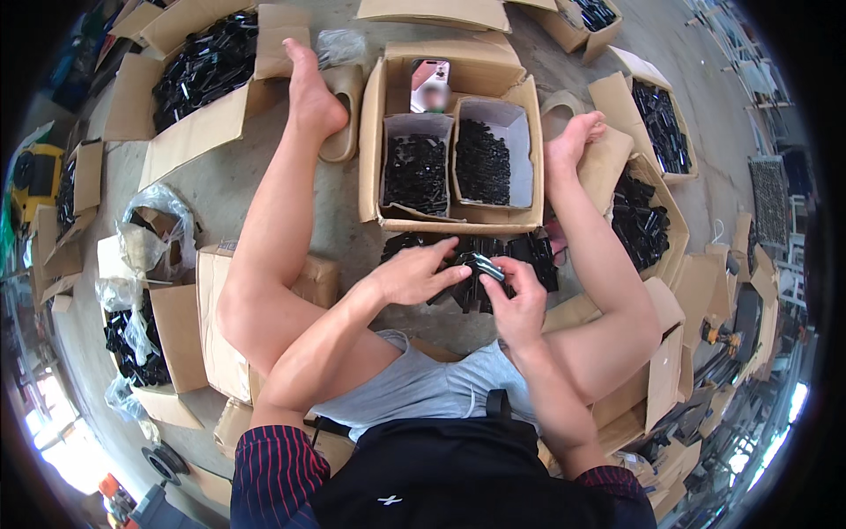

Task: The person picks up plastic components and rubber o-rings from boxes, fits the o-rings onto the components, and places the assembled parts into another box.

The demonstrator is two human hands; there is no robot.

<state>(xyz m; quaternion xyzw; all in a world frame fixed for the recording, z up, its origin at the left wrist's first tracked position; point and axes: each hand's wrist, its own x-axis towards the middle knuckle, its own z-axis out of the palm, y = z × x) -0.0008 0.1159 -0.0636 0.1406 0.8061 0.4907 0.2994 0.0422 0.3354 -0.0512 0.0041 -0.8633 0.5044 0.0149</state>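
Between my bare legs, my right hand [518,300] pinches a short, shiny black piece [487,266], slim and long, with thumb and fingers. My left hand [416,273] is beside it, its fingers stretched out and apart. The left thumb tip comes close to the piece; whether it touches, I cannot tell. Under and behind both hands lies a heap of similar black pieces [534,256]. Just beyond stands an open cardboard box [374,145] with two grey-lined compartments, left and right, each holding many small black parts [483,163].
A phone [429,84] leans at the box's far side. Open cartons of black pieces stand around me: far left [207,66], near left [137,339], right [641,220] and far right [661,128]. Tan slippers [342,115] lie by my feet. A cordless drill [721,337] is at the right.
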